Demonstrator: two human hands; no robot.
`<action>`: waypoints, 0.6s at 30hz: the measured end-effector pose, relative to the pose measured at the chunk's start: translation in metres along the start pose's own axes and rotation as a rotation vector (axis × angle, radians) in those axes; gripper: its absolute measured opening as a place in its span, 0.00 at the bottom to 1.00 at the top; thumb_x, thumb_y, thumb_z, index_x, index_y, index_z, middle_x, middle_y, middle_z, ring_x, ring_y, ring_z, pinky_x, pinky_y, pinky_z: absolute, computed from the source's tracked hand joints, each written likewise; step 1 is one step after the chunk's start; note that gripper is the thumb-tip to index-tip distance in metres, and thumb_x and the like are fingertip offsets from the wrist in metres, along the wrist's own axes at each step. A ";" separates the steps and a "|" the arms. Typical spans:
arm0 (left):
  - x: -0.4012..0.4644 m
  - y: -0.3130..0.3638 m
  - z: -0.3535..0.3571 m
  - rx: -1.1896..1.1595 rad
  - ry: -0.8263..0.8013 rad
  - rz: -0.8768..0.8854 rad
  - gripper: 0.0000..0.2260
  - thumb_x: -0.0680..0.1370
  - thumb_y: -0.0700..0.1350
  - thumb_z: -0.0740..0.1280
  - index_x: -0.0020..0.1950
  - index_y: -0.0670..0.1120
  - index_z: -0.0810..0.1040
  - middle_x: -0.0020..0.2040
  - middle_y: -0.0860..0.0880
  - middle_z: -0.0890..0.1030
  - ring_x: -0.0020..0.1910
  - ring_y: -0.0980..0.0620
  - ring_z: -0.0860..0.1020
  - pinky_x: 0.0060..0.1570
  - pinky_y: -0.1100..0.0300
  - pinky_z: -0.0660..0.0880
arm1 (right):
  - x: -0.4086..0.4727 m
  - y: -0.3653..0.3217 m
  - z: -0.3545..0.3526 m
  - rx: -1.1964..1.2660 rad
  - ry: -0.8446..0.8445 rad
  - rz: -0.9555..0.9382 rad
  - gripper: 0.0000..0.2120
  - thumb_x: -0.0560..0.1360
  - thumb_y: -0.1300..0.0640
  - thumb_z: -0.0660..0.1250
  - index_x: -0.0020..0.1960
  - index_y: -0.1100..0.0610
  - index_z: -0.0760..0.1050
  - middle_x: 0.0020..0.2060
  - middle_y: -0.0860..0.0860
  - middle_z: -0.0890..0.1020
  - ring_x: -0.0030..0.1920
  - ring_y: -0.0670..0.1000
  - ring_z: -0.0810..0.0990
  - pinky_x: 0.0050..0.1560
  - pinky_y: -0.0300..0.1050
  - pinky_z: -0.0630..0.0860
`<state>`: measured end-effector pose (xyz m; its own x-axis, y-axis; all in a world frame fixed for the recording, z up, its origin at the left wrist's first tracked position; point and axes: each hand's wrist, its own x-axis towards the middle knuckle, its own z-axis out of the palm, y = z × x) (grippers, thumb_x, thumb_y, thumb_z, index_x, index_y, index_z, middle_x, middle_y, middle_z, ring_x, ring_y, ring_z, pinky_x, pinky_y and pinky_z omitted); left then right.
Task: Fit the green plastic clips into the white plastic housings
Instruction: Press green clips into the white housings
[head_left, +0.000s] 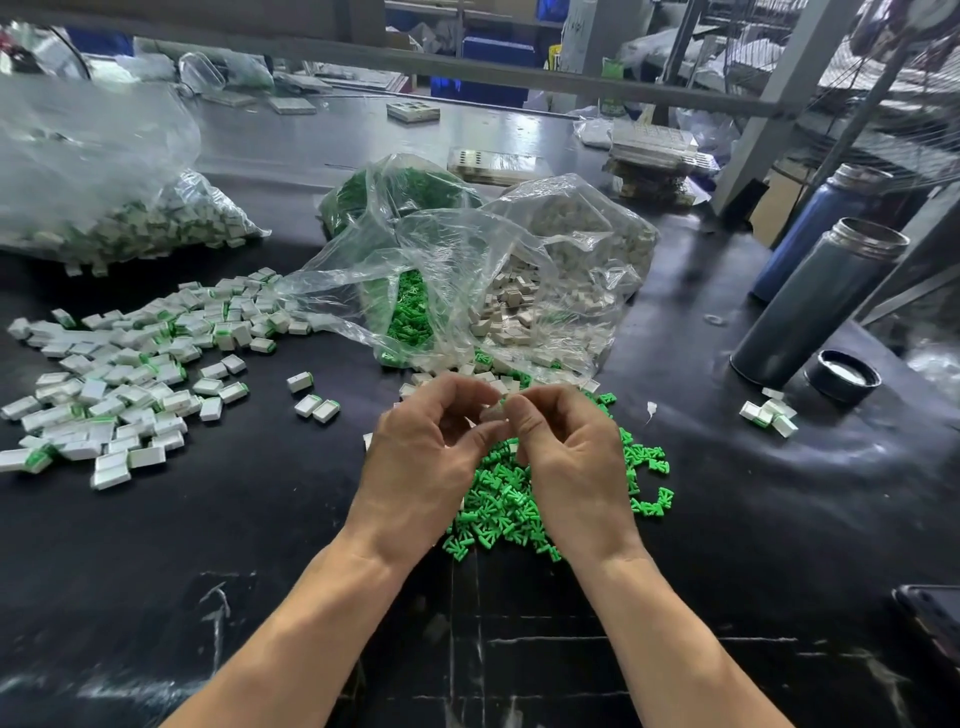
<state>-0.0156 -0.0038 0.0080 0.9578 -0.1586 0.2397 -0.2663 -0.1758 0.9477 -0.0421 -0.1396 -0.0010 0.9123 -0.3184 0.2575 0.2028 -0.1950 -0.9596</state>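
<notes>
On the far left I see a big clear bag (104, 171) full of white pieces with green in them. It lies on the black bench (260, 519). Just in front of it, a wide pile of white pieces with green ends (119, 379) is spread out on the bench. 3 more of them (314, 397) lie apart from the pile, nearer the middle.

In the middle, my left hand (421, 457) and my right hand (571, 467) meet over the bench. The fingers of both hands are curled, and their tips pinch 1 small white housing (492, 413) between them. I cannot tell if a clip is in it yet, because my fingers hide most of it.

Right under my hands lies a heap of loose green clips (498, 504). Behind my hands there is an open clear bag (467, 270) with more green clips and more white housings spilling out onto the bench.

To the right, 2 tall metal bottles (815, 301) stand near each other. A dark round lid (841, 376) lies just beside the nearer bottle. Near the lid, a few white pieces (771, 415) sit in a small bunch. At the far right edge I see part of a dark flat thing (930, 618), but I cannot tell what it is.
</notes>
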 end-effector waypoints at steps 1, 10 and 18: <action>0.001 -0.001 -0.001 0.049 -0.002 0.019 0.09 0.75 0.42 0.77 0.50 0.53 0.83 0.42 0.57 0.85 0.41 0.55 0.82 0.43 0.60 0.81 | 0.000 0.001 0.000 -0.002 0.001 0.011 0.05 0.81 0.56 0.70 0.47 0.52 0.81 0.37 0.45 0.86 0.34 0.41 0.79 0.36 0.33 0.73; 0.022 -0.019 -0.053 0.665 0.222 -0.047 0.08 0.78 0.48 0.74 0.55 0.49 0.84 0.53 0.49 0.81 0.51 0.49 0.80 0.56 0.47 0.80 | 0.005 0.008 -0.006 -0.080 0.052 0.129 0.06 0.82 0.55 0.69 0.47 0.51 0.81 0.27 0.43 0.77 0.28 0.43 0.72 0.31 0.39 0.70; 0.033 -0.035 -0.072 0.933 0.321 -0.218 0.08 0.78 0.48 0.73 0.55 0.49 0.85 0.54 0.43 0.83 0.56 0.39 0.79 0.60 0.43 0.74 | 0.009 0.007 -0.014 -0.192 0.104 0.137 0.09 0.79 0.48 0.73 0.43 0.51 0.82 0.32 0.39 0.83 0.34 0.39 0.80 0.35 0.31 0.73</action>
<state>0.0332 0.0672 -0.0026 0.9428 0.2128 0.2567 0.0717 -0.8813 0.4671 -0.0374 -0.1569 -0.0043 0.8829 -0.4459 0.1468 -0.0003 -0.3133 -0.9497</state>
